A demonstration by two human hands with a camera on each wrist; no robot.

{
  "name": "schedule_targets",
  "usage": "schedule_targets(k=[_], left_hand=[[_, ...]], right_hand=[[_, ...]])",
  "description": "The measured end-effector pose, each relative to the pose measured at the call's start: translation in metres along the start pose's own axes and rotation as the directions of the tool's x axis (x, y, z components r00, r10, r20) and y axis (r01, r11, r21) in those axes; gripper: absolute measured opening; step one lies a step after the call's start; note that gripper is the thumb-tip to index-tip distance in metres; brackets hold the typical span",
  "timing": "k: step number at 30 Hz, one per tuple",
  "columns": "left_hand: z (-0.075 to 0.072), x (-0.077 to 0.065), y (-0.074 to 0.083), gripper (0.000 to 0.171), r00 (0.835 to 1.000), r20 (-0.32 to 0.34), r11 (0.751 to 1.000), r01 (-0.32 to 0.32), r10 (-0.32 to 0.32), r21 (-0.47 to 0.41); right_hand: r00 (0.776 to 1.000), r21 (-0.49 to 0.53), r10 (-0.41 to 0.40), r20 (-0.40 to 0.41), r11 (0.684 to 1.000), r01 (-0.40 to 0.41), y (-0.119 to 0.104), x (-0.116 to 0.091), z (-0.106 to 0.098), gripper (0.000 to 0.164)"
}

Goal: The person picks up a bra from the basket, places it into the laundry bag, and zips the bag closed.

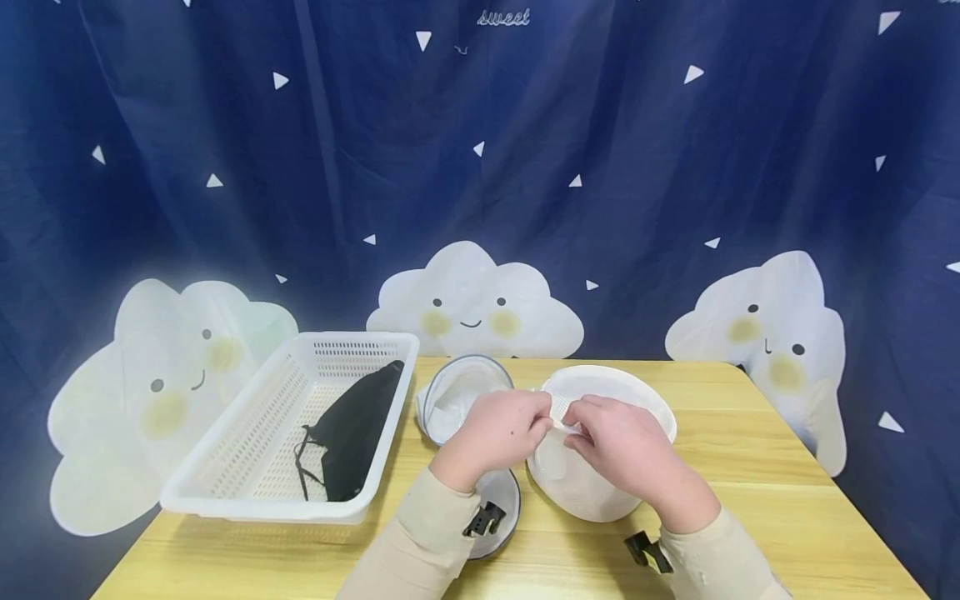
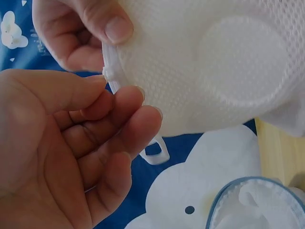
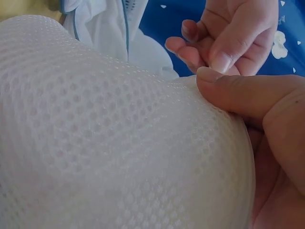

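A white mesh laundry bag (image 1: 588, 487), rounded and with a zipped edge, is between the two hands over the table. My left hand (image 1: 502, 429) pinches the white zip edge (image 2: 112, 71) with thumb and forefinger, its other fingers curled below. Beside it my right hand (image 1: 626, 442) grips the bag's edge, thumb on the mesh (image 3: 105, 124) and fingers behind. The fingertips of both hands nearly meet at the zip. A small white loop (image 2: 163, 153) hangs from the bag's edge in the left wrist view.
A white plastic basket (image 1: 176, 492) stands at the left, holding a black cloth item (image 1: 363, 433) with thin straps. Behind the left hand is a white round bag with a grey-blue rim (image 1: 468, 360). Another grey-rimmed white piece (image 1: 504, 512) lies partly under the left forearm.
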State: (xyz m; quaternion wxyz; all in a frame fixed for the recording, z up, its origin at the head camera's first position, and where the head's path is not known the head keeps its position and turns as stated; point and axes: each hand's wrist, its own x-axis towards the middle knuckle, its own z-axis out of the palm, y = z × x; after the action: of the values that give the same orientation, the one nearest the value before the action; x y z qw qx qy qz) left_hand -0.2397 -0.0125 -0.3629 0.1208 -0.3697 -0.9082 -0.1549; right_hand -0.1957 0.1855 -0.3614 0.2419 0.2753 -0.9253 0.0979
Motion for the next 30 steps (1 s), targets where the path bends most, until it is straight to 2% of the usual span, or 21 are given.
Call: schedule_targets(k=[6,17,22,30], left_hand=[[-0.004,0.0,-0.001,0.03,1.0,0.004,1.0,-0.005,0.005,-0.022],[-0.004,-0.001,0.005,0.026,0.994,0.044,0.994,-0.093,0.095,-0.058],[-0.003,0.0,0.009,0.025,0.99,0.045,0.99,-0.13,0.132,-0.051],[-0.002,-0.001,0.01,0.026,0.991,0.053,0.991,-0.116,0.119,-0.069]], right_hand=[[0.999,-0.02,-0.029,-0.023,0.999,0.028,0.002,-0.001,-0.001,0.026],[1.0,-0.021,0.014,0.02,1.0,-0.014,0.001,0.0,0.001,0.025],[0.999,-0.03,0.022,0.031,0.999,-0.021,-0.002,0.001,0.002,0.032],[1.0,-0.046,0.001,0.001,0.999,-0.001,-0.002,0.002,0.005,0.036]])
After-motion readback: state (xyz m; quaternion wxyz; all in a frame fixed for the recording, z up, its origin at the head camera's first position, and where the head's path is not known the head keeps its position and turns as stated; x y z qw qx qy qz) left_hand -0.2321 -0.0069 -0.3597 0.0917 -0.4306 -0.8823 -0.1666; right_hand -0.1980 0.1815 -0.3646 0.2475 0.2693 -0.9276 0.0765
